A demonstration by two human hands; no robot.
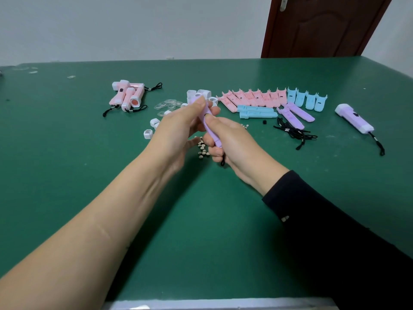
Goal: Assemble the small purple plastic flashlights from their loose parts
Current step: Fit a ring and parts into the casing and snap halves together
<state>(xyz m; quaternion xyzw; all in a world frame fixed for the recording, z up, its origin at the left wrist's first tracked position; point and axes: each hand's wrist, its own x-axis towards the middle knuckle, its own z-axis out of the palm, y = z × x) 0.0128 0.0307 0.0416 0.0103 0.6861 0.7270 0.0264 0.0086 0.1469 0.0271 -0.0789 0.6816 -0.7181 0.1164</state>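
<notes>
A purple flashlight (210, 129) is held over the table (67, 153) at the frame's centre, its long axis slanting, head to the upper left and lanyard end to the lower right. Its head is pinched by the left hand (178, 128) and its body gripped by the right hand (232, 139). At right, one finished purple flashlight (355, 118), two purple shells (295, 115) and four upright blue shells (306, 99) are seen.

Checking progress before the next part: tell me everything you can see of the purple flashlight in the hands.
The flashlight is a slim body of pale purple, matte-looking plastic, held above the table and tilted, head end up and away. The left hand pinches the head end and hides it, so whether a cap is on cannot be told. The right hand grips the lower part, thumb on the body. A black cord hangs from the tail end.
</notes>
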